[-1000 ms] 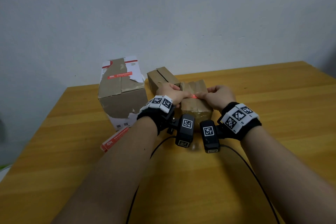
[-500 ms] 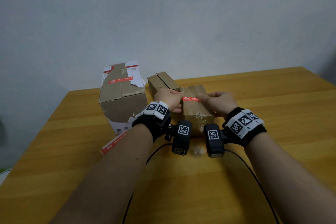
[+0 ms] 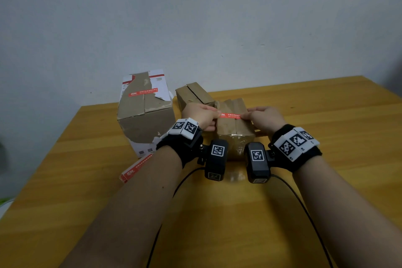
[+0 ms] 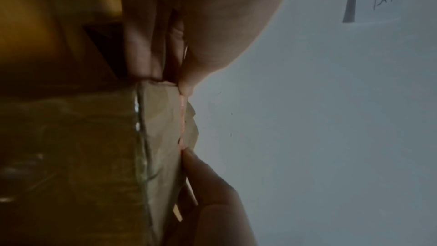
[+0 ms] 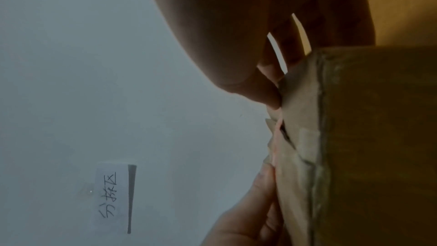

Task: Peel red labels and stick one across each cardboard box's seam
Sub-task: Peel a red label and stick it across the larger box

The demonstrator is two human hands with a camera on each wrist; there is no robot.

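Note:
A small brown cardboard box [image 3: 236, 131] stands in the middle of the table, its seam running away from me. A red label [image 3: 230, 115] lies stretched across that seam on the box top. My left hand [image 3: 214, 115] pinches the label's left end, and my right hand [image 3: 247, 116] pinches its right end. In the left wrist view the label [image 4: 181, 119] shows edge-on against the box [image 4: 106, 156]. The right wrist view shows the label's thin edge [image 5: 276, 137] on the box [image 5: 378, 137].
A larger torn box [image 3: 144, 115] at the left carries a red label [image 3: 142, 92] over its seam. Another small box [image 3: 193, 95] stands behind. A strip of red labels [image 3: 136, 167] lies on the wooden table [image 3: 326, 180]. Wrist cables trail towards me.
My hands have drawn slightly apart, so more of the red label shows between them, lying flatter across the box top.

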